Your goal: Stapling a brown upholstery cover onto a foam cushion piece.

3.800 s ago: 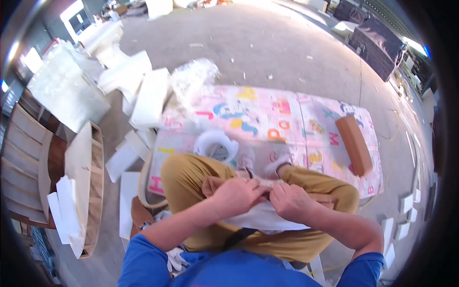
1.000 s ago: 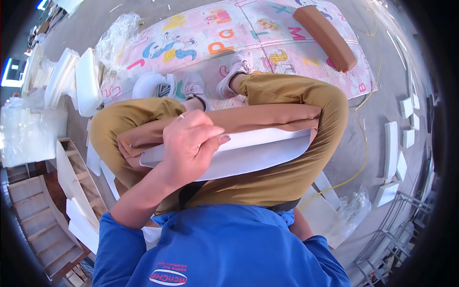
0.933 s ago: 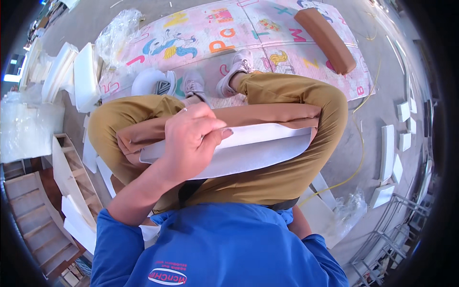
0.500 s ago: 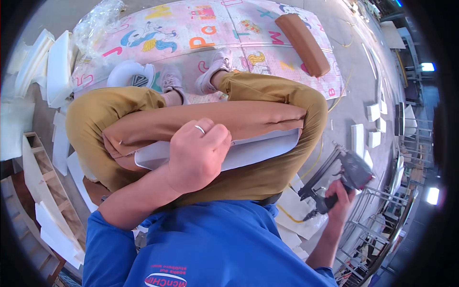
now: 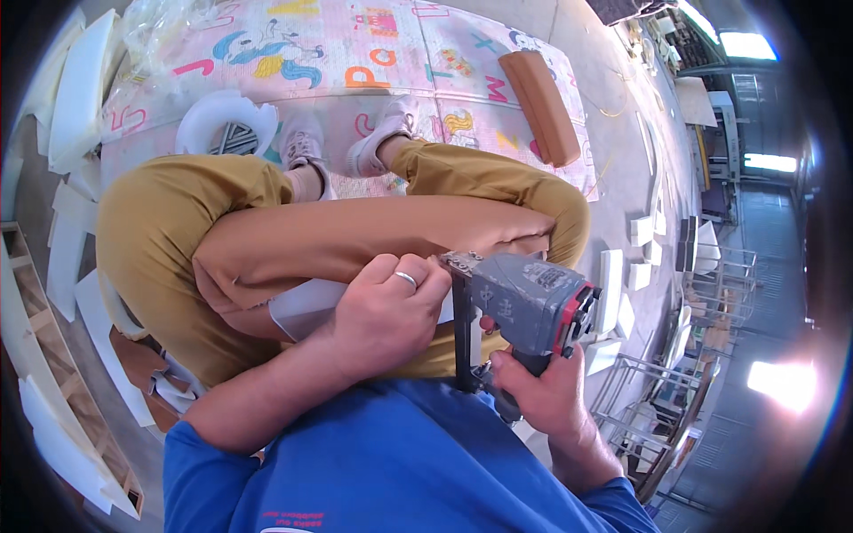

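Across my lap lies a long brown upholstered cushion piece (image 5: 355, 233), with a white sheet (image 5: 304, 302) showing along its near side. My left hand (image 5: 384, 313), a ring on one finger, is closed on the brown cover's edge near the middle. A grey and black pneumatic staple gun (image 5: 526, 300) is in my right hand (image 5: 549, 391), fingers wrapped round its handle. The gun's nose sits right beside my left fingers at the cover's edge; whether it touches the cover I cannot tell.
Beyond my feet a pink patterned mat (image 5: 355, 49) carries a second brown upholstered piece (image 5: 540, 108). A white round holder (image 5: 197, 124) with metal pieces stands by my shoes. Wooden frames (image 5: 53, 355) and white foam lie left; white blocks (image 5: 609, 284) and metal racks (image 5: 653, 391) are right.
My right hand has brought the staple gun in from the far right to the cover's edge beside my left hand. The left hand has moved slightly right along the edge.
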`<state>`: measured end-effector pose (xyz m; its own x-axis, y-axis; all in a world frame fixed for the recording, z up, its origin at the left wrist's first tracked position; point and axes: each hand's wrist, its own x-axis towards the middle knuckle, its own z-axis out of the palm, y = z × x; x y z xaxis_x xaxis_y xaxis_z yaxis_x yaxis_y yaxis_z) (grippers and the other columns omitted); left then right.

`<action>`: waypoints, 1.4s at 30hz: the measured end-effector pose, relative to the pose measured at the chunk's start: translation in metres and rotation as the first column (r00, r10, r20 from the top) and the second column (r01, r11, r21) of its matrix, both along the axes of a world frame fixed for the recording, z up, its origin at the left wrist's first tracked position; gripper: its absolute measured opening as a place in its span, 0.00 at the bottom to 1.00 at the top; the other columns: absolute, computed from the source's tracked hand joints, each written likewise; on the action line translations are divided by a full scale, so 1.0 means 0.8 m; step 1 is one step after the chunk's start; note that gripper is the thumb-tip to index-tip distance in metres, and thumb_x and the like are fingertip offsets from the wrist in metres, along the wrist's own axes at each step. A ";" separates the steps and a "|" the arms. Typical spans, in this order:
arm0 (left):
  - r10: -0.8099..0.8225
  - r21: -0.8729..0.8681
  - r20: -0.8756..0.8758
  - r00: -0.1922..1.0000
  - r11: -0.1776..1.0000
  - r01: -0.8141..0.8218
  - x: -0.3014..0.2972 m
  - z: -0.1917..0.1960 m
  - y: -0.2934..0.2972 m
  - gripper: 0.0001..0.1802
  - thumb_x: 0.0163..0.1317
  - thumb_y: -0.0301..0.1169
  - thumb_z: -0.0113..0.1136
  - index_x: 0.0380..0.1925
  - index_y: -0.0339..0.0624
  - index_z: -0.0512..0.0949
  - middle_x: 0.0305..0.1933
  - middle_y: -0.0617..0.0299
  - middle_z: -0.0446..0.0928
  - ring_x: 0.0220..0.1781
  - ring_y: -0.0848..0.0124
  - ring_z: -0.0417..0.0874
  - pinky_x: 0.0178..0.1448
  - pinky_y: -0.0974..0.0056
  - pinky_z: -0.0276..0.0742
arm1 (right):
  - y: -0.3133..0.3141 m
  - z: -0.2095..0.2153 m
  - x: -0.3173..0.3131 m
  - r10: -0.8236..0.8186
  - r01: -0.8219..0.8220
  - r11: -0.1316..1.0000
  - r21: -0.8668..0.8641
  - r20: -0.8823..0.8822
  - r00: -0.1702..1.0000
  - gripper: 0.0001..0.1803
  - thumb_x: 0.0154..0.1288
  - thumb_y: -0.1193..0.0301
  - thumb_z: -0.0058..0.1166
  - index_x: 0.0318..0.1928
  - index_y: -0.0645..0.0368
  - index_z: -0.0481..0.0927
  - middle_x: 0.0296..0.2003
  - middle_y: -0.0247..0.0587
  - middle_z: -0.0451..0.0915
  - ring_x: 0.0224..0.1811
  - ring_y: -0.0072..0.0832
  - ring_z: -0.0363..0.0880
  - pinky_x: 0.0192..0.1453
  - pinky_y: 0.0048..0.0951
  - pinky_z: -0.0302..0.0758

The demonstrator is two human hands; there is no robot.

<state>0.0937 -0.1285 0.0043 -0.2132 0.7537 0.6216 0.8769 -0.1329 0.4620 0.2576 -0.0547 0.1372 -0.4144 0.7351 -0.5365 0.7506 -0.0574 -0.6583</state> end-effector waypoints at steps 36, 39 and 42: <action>-0.063 0.015 -0.055 0.997 0.998 0.064 -0.039 0.015 -0.035 0.14 0.39 0.27 0.62 0.29 0.33 0.81 0.29 0.62 0.72 0.34 0.66 0.75 0.36 0.62 0.74 | -0.020 -0.004 -0.007 0.066 -0.062 0.996 0.065 -0.055 0.996 0.14 0.62 0.79 0.59 0.49 0.66 0.82 0.34 0.35 0.84 0.35 0.20 0.78 0.41 0.27 0.78; -0.074 0.018 -0.030 0.997 0.997 0.074 -0.037 0.013 -0.039 0.12 0.39 0.26 0.63 0.29 0.34 0.81 0.30 0.62 0.72 0.34 0.67 0.75 0.36 0.62 0.73 | -0.029 0.003 -0.015 0.065 -0.064 0.997 0.044 -0.013 0.998 0.14 0.61 0.78 0.60 0.49 0.66 0.82 0.35 0.38 0.84 0.37 0.21 0.79 0.44 0.29 0.78; -0.030 0.052 -0.022 0.999 0.998 0.031 -0.034 0.008 -0.038 0.10 0.41 0.25 0.64 0.28 0.35 0.80 0.30 0.62 0.72 0.34 0.67 0.74 0.36 0.62 0.73 | -0.031 0.003 -0.018 0.102 -0.102 0.993 0.051 0.004 0.995 0.14 0.61 0.78 0.61 0.48 0.66 0.82 0.36 0.41 0.85 0.38 0.21 0.79 0.45 0.29 0.78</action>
